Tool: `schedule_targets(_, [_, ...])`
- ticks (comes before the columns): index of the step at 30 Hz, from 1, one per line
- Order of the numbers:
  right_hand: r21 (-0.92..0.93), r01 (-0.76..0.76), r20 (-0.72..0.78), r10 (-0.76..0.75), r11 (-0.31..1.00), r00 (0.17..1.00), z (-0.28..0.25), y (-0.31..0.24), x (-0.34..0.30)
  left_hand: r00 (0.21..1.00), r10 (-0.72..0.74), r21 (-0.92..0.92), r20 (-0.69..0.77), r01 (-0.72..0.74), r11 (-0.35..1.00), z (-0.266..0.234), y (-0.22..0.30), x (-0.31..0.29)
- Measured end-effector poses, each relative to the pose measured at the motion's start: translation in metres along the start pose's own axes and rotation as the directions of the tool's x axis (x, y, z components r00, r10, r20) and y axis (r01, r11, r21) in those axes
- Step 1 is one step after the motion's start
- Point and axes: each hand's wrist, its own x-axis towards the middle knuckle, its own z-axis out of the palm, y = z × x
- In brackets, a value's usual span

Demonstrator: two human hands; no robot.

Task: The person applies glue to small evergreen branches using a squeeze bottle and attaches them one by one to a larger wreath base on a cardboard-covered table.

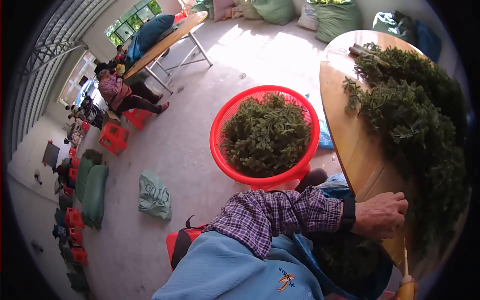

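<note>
My left hand [382,215], with a black band at its wrist, is over the near edge of the wooden table [345,125]. Its fingers are curled, and what they hold, if anything, is hidden. A heap of green needle-leaved branches [415,115] covers the table's right side, close to those fingers. At the lower right rim, only part of my right hand [406,281] shows, closed around a thin pointed tool [406,261] with yellow at its grip. Below my left forearm, an open blue bag [305,245] holds dark greenery on my lap side.
A red plastic basket [215,145] full of cut green sprigs stands left of the table. A pale green sack [155,195] lies on the floor. At the far left, a person [114,90] sits by another table [182,30]. Red stools [114,138] and stuffed sacks [337,20] line the room.
</note>
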Motion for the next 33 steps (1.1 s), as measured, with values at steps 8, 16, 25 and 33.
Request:
schedule_targets(8, [-0.443,0.094,0.095,-0.057,0.891,0.994,-0.003,0.082,-0.075,0.993,0.094,0.202,-0.065,-0.08,0.976,0.016,-0.01,0.019])
schedule_targets(16, [0.836,-0.333,0.029,0.571,0.436,0.82,-0.017,-0.065,0.04,0.981,-0.052,0.186,0.185,0.017,0.982,-0.015,-0.014,0.001])
schedule_targets(25, [0.903,-0.127,-0.062,0.417,0.411,0.907,-0.028,-0.073,0.055,0.967,-0.096,0.187,0.237,0.052,0.981,-0.025,0.001,-0.001])
schedule_targets(33, [0.921,-0.107,-0.062,0.411,0.375,0.909,-0.014,-0.075,0.068,0.952,-0.155,0.311,0.264,0.069,0.948,-0.004,0.027,0.013])
